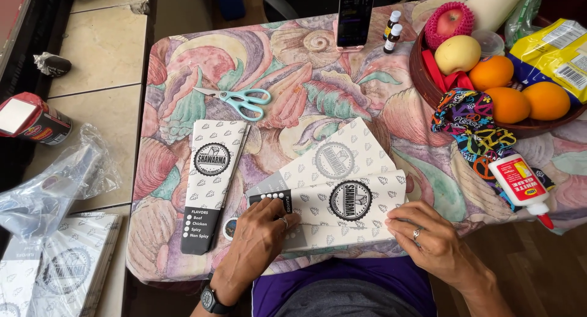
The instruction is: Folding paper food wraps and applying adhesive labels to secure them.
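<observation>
Both hands were pressed flat on the printed paper sleeve (342, 207) at the bench (293, 66) near edge. The left hand (260, 231) pinned its dark-banded left end, fingers spread, grip not closed on anything. The right hand (425, 234) lay flat on the right end, likewise not clasping. The sleeve's long axis ran left-right, tilted slightly up to the right, directly under both hands; neither was nearer. A second sleeve (336, 158) lay partly beneath it, and a third, folded narrow (211, 185), lay just left, long axis near vertical. One pair of scissors (241, 101), one glue bottle (520, 184). Three oranges, two apples in the bowl (422, 78).
</observation>
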